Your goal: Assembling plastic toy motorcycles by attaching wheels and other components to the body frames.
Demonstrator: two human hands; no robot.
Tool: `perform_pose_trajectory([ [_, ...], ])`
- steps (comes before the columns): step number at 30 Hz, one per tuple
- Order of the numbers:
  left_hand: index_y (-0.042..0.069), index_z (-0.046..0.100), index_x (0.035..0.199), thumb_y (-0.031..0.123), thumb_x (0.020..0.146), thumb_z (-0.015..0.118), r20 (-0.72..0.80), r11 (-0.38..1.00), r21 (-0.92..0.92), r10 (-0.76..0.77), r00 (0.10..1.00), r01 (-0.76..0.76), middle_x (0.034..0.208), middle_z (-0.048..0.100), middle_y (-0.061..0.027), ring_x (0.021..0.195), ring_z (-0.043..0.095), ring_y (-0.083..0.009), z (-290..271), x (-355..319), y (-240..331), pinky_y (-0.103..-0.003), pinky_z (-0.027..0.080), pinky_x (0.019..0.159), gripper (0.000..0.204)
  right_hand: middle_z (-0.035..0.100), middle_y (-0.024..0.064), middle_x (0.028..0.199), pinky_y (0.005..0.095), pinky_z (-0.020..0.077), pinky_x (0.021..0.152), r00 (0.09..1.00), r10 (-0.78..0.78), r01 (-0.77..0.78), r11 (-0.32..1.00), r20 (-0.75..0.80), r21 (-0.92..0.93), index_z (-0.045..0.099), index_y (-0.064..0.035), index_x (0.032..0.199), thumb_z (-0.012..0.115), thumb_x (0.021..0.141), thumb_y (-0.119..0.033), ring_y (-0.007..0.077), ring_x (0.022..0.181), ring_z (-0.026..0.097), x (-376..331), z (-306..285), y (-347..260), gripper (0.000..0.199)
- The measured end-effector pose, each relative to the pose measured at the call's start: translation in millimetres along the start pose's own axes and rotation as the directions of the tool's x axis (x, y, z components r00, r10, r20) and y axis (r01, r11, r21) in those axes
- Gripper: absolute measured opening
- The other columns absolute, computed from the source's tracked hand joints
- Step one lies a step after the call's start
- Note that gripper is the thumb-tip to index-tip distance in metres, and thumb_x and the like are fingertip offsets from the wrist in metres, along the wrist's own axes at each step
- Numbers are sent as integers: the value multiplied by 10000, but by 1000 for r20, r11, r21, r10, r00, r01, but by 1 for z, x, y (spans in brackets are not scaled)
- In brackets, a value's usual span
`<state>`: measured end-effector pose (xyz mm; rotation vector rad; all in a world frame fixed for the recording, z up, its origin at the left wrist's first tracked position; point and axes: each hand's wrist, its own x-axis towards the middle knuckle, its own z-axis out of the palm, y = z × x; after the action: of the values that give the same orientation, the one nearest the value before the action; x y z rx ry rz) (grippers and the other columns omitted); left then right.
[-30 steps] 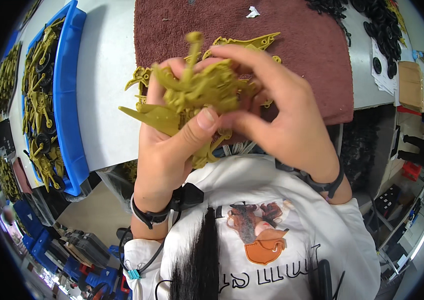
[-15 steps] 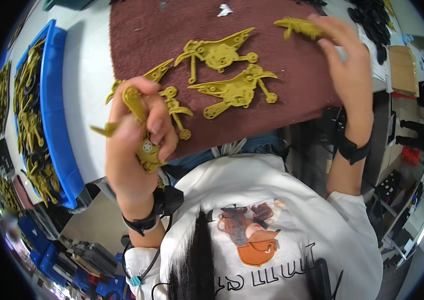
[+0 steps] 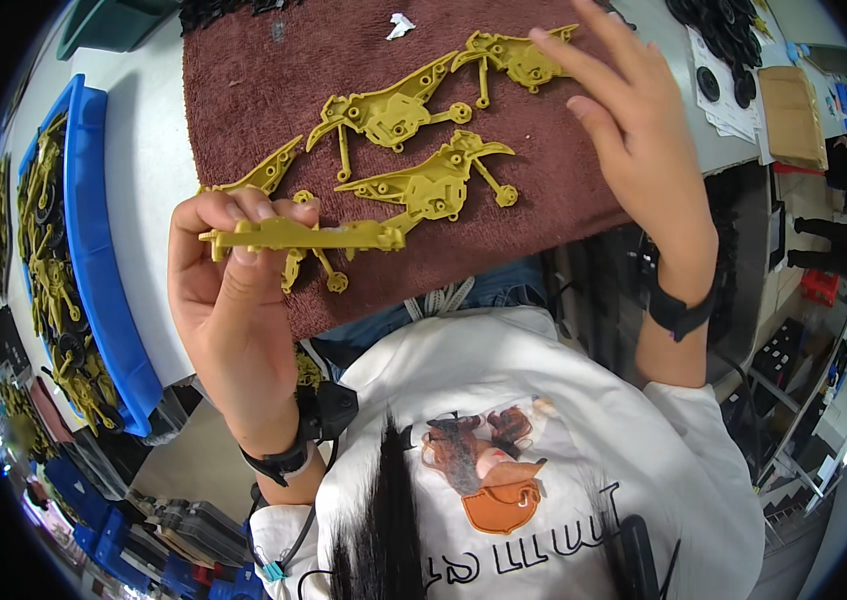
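My left hand (image 3: pixel 234 300) pinches a yellow-green plastic toy motorcycle half (image 3: pixel 289 236) between thumb and fingers, edge-on above the cloth. Beneath it, another half (image 3: pixel 332 278) is partly covered. More such halves lie flat with their inner sides up: one at far left (image 3: pixel 269 172), one in the middle (image 3: pixel 384 118), and one nearer me (image 3: pixel 436 188). At the far right, my right hand (image 3: pixel 639 130) has its fingers spread, with the fingertips over the end of one more half (image 3: pixel 516 60); whether they touch it, I cannot tell.
A dark red cloth (image 3: pixel 574 180) covers the work surface. On the left stands a blue tray (image 3: pixel 109 250) of yellow-green parts with black wheels. Black wheels (image 3: pixel 714 25) and a brown cardboard piece (image 3: pixel 792 118) lie at far right. A white scrap (image 3: pixel 400 26) rests on the cloth.
My left hand has turned the held motorcycle half from upright to level, edge-on. At the far right, the half under my right hand now lies flat, and my fingers have spread.
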<state>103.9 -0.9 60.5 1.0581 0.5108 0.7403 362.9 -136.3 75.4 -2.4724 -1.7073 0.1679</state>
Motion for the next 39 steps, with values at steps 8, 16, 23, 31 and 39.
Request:
perform_pose_trajectory([
  [8, 3, 509, 1004, -24, 854, 677, -36, 1000, -6, 5, 999, -5, 1062, 592, -145, 1044, 611, -249, 30, -2, -12, -366, 492, 933, 227, 702, 96, 952, 268, 520, 785, 989, -120, 130, 443, -85, 887, 611, 19, 1102, 768, 787, -55, 147, 877, 680, -19, 4, -64, 359],
  [16, -13, 507, 1111, -129, 834, 577, 246, 637, 652, 335, 909, -411, 1191, 561, -209, 1142, 576, -313, 18, -12, -24, -433, 448, 1013, 308, 619, 27, 846, 247, 444, 661, 996, 89, -84, 730, 27, 678, 633, -14, 1019, 663, 837, -51, 92, 757, 569, -21, -21, 46, 189],
  [23, 45, 622, 941, -92, 667, 669, 537, 134, 748, 456, 710, -651, 948, 639, -104, 938, 644, -321, 10, -19, -36, -385, 520, 797, 310, 576, 90, 893, 324, 459, 719, 994, 68, -26, 910, -86, 413, 601, -22, 997, 722, 799, -142, 215, 842, 607, -1, 2, 27, 262],
  [31, 112, 637, 955, -4, 748, 700, 631, -41, 740, 389, 671, -672, 997, 630, -45, 991, 600, -264, 2, -35, -42, -404, 474, 835, 246, 629, 48, 1011, 267, 459, 808, 843, 347, 16, 748, -412, 663, 639, -70, 1144, 713, 821, -165, 151, 877, 597, -34, -78, 78, 344],
  [39, 115, 643, 942, 0, 739, 669, 662, -82, 725, 360, 658, -684, 984, 619, -35, 975, 596, -247, -2, -33, -49, -409, 450, 835, 235, 656, 45, 1020, 261, 461, 793, 350, 741, 11, 609, -573, 793, 659, -38, 1107, 653, 901, -118, 97, 894, 585, -97, -166, 200, 221],
])
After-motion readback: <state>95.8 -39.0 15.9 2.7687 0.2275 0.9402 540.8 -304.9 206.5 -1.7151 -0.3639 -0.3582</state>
